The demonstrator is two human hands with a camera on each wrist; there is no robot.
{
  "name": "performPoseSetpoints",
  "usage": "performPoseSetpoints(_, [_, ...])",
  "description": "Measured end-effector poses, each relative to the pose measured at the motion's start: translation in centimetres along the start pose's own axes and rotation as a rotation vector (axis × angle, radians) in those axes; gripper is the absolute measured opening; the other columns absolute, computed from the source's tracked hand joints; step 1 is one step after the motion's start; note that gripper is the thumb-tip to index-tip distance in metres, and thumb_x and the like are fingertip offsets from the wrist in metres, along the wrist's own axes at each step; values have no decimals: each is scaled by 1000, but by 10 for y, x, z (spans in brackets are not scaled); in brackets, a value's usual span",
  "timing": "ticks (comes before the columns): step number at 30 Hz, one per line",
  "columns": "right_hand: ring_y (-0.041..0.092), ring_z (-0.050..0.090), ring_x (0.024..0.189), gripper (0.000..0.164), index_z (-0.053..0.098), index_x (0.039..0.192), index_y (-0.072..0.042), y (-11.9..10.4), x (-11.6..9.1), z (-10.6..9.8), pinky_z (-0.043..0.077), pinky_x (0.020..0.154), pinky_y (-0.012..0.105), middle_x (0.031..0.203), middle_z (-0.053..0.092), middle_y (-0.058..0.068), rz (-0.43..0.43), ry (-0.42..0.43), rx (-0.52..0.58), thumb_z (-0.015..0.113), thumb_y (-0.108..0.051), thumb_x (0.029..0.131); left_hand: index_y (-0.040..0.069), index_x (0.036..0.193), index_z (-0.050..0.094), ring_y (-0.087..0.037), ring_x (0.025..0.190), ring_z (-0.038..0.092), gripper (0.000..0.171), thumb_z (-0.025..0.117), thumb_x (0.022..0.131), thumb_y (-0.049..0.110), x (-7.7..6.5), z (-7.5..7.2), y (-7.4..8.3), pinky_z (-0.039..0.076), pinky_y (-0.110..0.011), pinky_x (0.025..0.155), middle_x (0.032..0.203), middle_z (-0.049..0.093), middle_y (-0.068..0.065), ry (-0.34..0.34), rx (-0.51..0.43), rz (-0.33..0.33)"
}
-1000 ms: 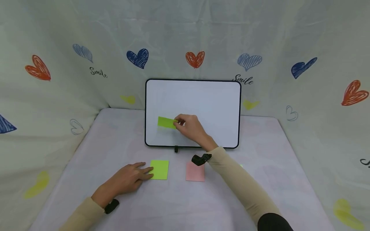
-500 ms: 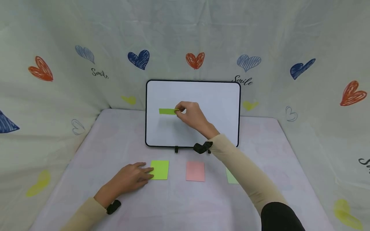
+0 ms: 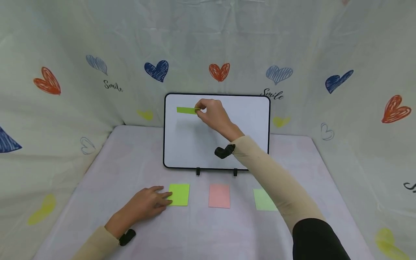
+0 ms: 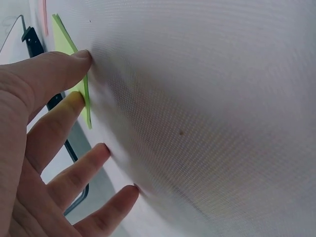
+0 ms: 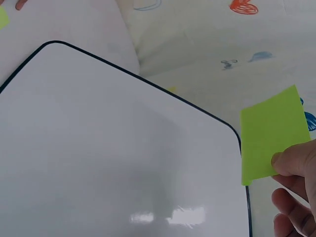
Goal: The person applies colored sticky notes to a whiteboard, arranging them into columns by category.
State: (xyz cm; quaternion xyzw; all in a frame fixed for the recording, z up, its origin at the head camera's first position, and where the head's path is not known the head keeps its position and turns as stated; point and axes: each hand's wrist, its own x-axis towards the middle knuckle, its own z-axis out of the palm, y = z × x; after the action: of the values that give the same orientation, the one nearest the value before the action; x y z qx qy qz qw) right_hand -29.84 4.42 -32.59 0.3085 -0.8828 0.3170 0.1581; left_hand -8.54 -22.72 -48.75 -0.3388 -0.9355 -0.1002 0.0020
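Observation:
Between thumb and fingers, my right hand (image 3: pixel 212 115) pinches one yellow-green sticky note (image 5: pixel 274 133) by its edge. In the head view that note overlaps the upper left of the whiteboard (image 3: pixel 188 144), which stands upright with a black frame. My left hand (image 3: pixel 144 204) rests on the table with fingers spread. Its fingertips touch the left edge of a yellow-green sticky note pad (image 3: pixel 180 195); the left wrist view shows the thumb and one finger at the pad (image 4: pixel 64 39).
To the right of that pad lie a pink sticky note pad (image 3: pixel 219 196) and a pale green one (image 3: pixel 264 200), partly behind the right sleeve. Small black feet (image 3: pixel 235 172) hold the whiteboard's lower edge. Behind it hangs a cloth printed with hearts (image 3: pixel 219 72).
My right hand has risen along the whiteboard with the sticky note, from its lower half to near the top. The pale green pad has come into view. My left hand stays at its pad.

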Motion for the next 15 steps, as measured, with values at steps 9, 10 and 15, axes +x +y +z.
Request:
performPoseSetpoints(9, [20, 73, 104, 12, 77, 103, -6, -9, 21, -10, 56, 97, 37, 104, 79, 8, -11, 41, -3, 67, -7, 97, 24, 108, 83, -37, 117, 69, 24, 84, 85, 18, 2, -1, -1, 61, -51, 85, 123, 76, 0, 0, -9, 2])
performPoseSetpoints(10, [20, 73, 105, 12, 77, 104, -7, -10, 22, -10, 56, 97, 36, 105, 79, 7, -11, 43, 1, 67, -7, 98, 24, 108, 83, -37, 117, 69, 24, 84, 85, 18, 2, -1, -1, 61, -51, 85, 123, 76, 0, -1, -10, 0])
performPoseSetpoints(15, [19, 74, 107, 15, 78, 109, -7, -8, 24, -10, 58, 92, 32, 108, 79, 7, -8, 44, 6, 68, -9, 99, 26, 109, 83, -37, 118, 68, 25, 83, 85, 19, 1, -2, 2, 60, -52, 85, 124, 76, 1, -23, -34, -9])
